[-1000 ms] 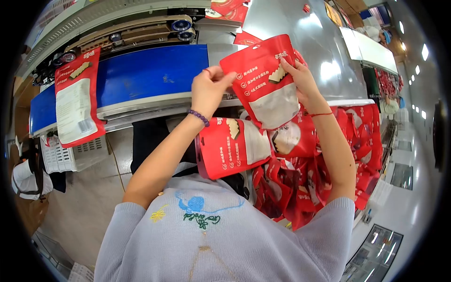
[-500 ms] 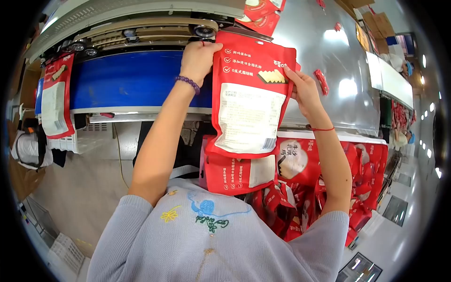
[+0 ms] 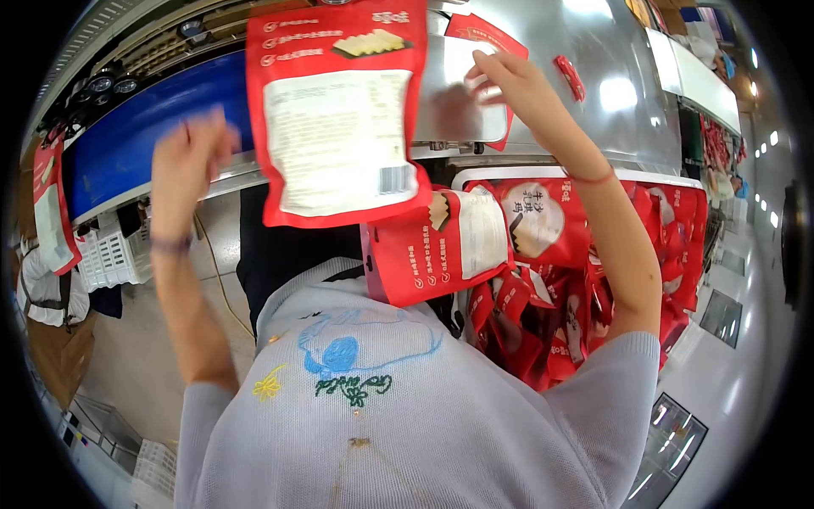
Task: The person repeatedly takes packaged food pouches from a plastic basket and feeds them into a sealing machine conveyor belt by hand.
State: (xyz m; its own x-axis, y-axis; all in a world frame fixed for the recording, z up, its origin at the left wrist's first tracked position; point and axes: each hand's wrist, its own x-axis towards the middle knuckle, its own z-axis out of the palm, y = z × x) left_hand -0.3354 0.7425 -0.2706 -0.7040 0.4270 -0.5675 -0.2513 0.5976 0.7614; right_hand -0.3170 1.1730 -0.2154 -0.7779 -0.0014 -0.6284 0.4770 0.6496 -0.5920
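A red pouch with a white label panel [image 3: 339,140] lies over the edge of the blue belt [image 3: 127,144], its lower part overhanging. Left of this pouch is my left hand [image 3: 193,161], smeared by motion and apart from it; its fingers are too blurred to read. Above the metal surface, right of the pouch, my right hand [image 3: 515,85] has its fingers apart and holds nothing. Another red pouch [image 3: 437,246] rests in front of my body, beside a heap of red pouches [image 3: 572,327] in a white-rimmed container [image 3: 627,176].
A further pouch [image 3: 52,208] hangs over the belt's far-left end, above a white basket [image 3: 114,254]. A small red packet [image 3: 570,78] lies on the metal table [image 3: 623,127]. Rollers [image 3: 102,83] stand behind the belt.
Both hands have let go of the upper pouch, which now lies further left on the belt. My left hand has moved left and down; the far-left pouch has shifted left in view.
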